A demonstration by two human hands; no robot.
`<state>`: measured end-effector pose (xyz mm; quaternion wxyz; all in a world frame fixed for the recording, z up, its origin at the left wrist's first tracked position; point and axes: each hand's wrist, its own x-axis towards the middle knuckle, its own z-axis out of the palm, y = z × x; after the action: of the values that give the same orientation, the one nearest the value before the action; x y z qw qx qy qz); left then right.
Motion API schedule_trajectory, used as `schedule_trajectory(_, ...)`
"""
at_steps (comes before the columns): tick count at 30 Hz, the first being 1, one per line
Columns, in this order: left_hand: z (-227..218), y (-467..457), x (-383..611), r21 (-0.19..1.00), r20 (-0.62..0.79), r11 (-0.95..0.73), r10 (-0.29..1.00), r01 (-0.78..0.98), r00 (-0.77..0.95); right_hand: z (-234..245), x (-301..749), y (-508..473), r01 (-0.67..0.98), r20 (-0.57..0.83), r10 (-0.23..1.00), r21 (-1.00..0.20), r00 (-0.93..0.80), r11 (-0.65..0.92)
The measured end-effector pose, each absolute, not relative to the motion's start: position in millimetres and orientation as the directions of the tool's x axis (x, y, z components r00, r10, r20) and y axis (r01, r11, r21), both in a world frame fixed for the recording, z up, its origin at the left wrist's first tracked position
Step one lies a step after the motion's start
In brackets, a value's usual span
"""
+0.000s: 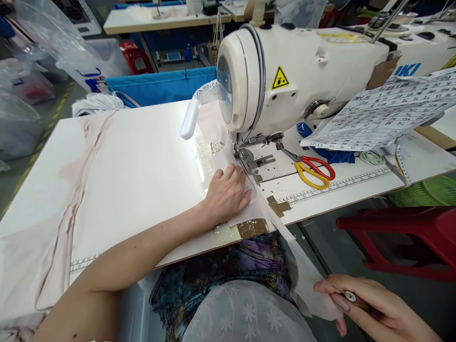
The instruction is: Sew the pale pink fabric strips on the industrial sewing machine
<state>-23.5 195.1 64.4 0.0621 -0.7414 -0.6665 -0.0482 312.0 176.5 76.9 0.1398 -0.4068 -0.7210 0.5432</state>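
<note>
My left hand [228,194] lies on the sewing bed with its fingers curled together, pressing a pale pink fabric piece [253,209] just in front of the presser foot [236,151]. From there a strip of this fabric runs over the table edge and down to the right. My right hand [377,306] is low at the right, fingers closed around the strip's lower end. The same hand also holds a brown-handled tool [362,304] with a round metal end; the rest of it is hidden. The white sewing machine [302,71] stands beyond my left hand.
Red-and-yellow scissors [315,171] lie right of the needle. Pattern-covered paper sheets [384,111] hang from the machine. More pink fabric [76,199] lies on the white table [142,156] at left. A red stool [402,232] and green basket [438,190] stand at right.
</note>
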Motion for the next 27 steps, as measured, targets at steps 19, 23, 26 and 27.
schedule_trajectory(19,66,198,-24,-0.039,0.194,-0.112,0.974,0.993,0.118,76,260,202,0.150,-0.042,0.555,-0.977,-0.831,0.151)
schedule_trajectory(23,65,199,-25,-0.053,0.199,-0.111,0.973,0.992,0.119,71,253,206,0.153,-0.045,0.539,-0.976,-0.841,0.157)
schedule_trajectory(26,65,201,-25,-0.061,0.207,-0.103,0.972,0.993,0.114,68,246,209,0.162,-0.062,0.528,-0.976,-0.847,0.146)
schedule_trajectory(27,65,201,-26,-0.063,0.208,-0.103,0.972,0.993,0.114,67,244,210,0.167,-0.070,0.527,-0.976,-0.847,0.139)
